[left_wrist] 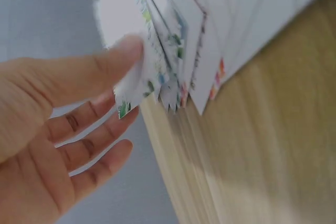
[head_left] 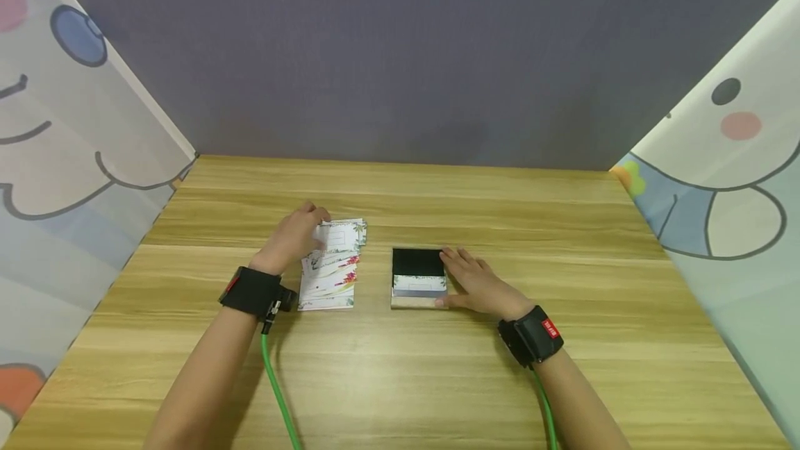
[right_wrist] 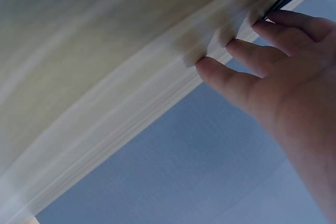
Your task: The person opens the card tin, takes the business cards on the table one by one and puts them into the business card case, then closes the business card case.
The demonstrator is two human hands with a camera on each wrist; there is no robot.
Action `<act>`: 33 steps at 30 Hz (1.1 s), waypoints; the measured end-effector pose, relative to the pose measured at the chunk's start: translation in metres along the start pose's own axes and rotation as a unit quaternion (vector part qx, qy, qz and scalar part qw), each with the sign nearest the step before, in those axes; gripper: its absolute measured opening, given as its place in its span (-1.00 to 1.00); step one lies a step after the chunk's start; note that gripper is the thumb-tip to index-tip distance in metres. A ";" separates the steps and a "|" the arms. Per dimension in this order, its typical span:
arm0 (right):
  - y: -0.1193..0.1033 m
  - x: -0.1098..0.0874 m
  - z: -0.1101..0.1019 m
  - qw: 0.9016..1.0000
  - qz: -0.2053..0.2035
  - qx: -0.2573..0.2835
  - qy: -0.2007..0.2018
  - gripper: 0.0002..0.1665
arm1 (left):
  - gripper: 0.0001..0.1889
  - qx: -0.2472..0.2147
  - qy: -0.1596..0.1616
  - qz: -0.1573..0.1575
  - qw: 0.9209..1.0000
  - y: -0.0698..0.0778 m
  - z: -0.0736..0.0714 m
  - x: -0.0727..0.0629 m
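Observation:
On the table lies an overlapping row of printed cards (head_left: 328, 283), white with leafy and floral edges. My left hand (head_left: 298, 235) is at the far end of that row and pinches a leaf-bordered card (left_wrist: 123, 19), its thumb over the face and the index finger mostly hidden behind. The other left fingers are spread apart. To the right sits a business card case (head_left: 417, 261), black inside with a pale metallic front, holding a leaf-edged card (head_left: 420, 282). Along its right side rests my right hand (head_left: 484, 290), fingers extended, thumb touching the front corner.
Both hands work over a wood-grain table (head_left: 387, 380). A dark grey panel (head_left: 400, 54) stands behind it, and cartoon-printed panels (head_left: 719, 214) flank the sides. A green cable (head_left: 279, 387) trails from the left wrist band, another from the right.

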State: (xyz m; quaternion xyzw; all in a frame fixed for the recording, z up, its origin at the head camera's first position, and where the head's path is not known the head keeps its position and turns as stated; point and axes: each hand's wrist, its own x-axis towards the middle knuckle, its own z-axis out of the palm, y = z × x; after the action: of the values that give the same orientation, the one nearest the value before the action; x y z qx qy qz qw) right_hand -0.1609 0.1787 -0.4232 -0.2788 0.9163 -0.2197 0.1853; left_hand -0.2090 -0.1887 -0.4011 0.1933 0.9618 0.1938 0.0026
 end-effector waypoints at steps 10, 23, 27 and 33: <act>-0.001 -0.001 0.000 1.000 -0.004 0.005 0.000 0.09 | -0.68 -0.091 -0.009 -0.042 0.995 0.009 -0.012 -0.001; -0.001 -0.002 0.000 1.000 -0.001 0.004 0.000 0.08 | -0.79 -0.156 0.022 -0.021 0.987 0.040 -0.017 -0.001; -0.001 -0.002 -0.001 1.000 0.003 0.001 0.000 0.08 | -0.81 -0.173 0.016 0.011 0.985 0.054 -0.010 0.004; 0.000 0.000 0.000 1.000 0.006 -0.006 -0.001 0.09 | -0.82 -0.195 -0.014 0.040 0.980 0.075 0.000 0.009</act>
State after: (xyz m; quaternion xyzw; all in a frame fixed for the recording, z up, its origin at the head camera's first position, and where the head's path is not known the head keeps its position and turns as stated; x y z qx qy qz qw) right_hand -0.1609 0.1785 -0.4227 -0.2747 0.9190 -0.2131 0.1858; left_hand -0.1898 -0.1211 -0.3728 0.2306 0.8968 0.3748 0.0459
